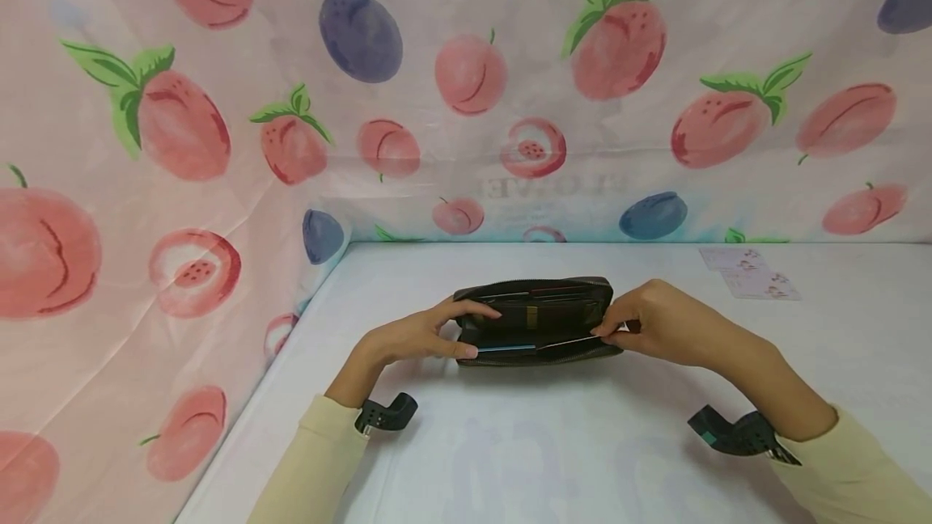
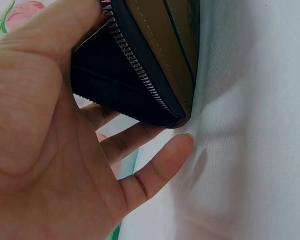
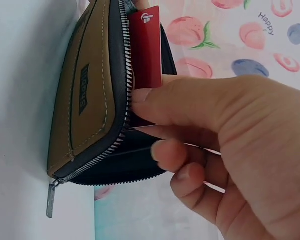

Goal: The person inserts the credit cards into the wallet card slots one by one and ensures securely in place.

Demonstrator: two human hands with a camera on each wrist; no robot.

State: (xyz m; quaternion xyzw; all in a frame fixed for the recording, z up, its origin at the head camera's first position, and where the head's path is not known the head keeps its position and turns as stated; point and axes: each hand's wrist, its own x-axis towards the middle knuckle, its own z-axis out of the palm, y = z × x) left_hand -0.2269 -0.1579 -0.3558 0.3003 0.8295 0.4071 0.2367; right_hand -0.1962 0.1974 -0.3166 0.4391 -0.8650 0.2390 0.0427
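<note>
A brown zip-around wallet point(image 1: 502, 330) stands unzipped on the table, its mouth spread wide with card slots inside. My left hand point(image 1: 408, 338) grips its left end, the thumb on the front rim and a finger over the inside. Between thumb and finger, my right hand point(image 1: 666, 326) pinches a red card point(image 3: 147, 55) at the wallet's right end. Part of that card is inside the wallet's mouth. A blue-edged card point(image 1: 502, 348) shows along the front inside, near the left thumb. From the zip's end hangs a metal puller point(image 3: 51, 200).
Two pale pink printed cards point(image 1: 760, 283) overlap on the white tabletop point(image 1: 539, 443) at the back right. A peach-print cloth point(image 1: 437, 103) hangs behind the table and along its left side. Each wrist wears a black camera band point(image 1: 735, 433).
</note>
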